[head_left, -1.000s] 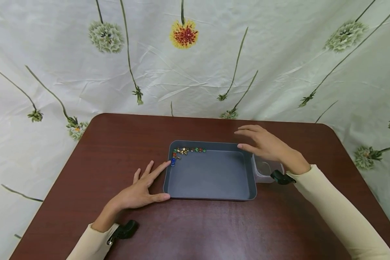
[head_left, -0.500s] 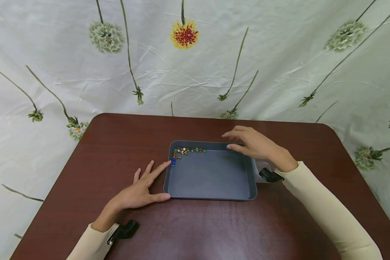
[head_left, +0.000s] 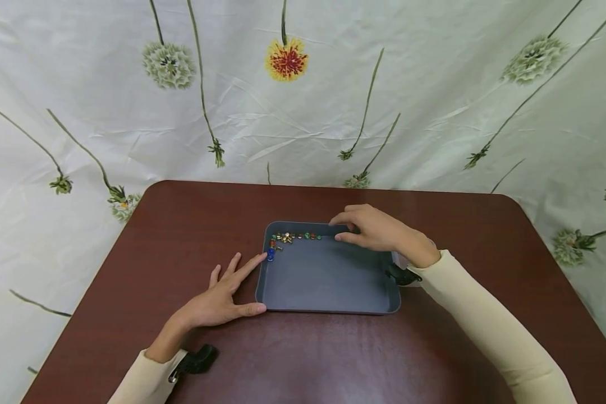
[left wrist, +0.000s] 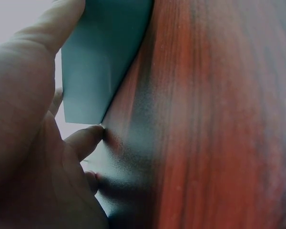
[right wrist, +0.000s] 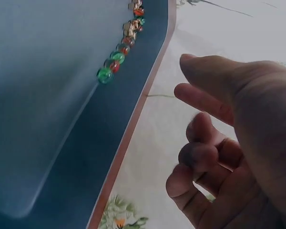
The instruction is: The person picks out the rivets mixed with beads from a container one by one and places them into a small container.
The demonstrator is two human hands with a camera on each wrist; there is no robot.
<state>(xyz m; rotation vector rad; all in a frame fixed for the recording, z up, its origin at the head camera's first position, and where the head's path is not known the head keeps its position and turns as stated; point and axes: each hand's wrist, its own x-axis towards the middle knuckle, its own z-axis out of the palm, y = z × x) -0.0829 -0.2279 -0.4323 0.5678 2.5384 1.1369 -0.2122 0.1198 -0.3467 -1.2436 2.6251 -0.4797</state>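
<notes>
A grey-blue rectangular tray (head_left: 328, 280) lies on the table. Along its far left corner runs a bent line of glass marbles (right wrist: 105, 75), green and red, with small gold pieces (head_left: 287, 238) among them and blue marbles (head_left: 270, 254) at the near end. My left hand (head_left: 222, 297) is spread at the tray's left side, index fingertip and thumb at the rim. Over the far right part of the tray is my right hand (head_left: 376, 230), right of the marble row. Its thumb and index finger are apart, the other fingers loosely curled, with nothing between them.
A clear plastic container (head_left: 400, 260) stands against the tray's right side, mostly hidden by my right wrist. The dark red wooden table (head_left: 303, 359) extends around the tray. Behind it hangs a white flowered cloth (head_left: 303, 112).
My right hand has moved left from above the container's side toward the marble row, and its fingers have curled more. The left hand, tray and marbles stay put.
</notes>
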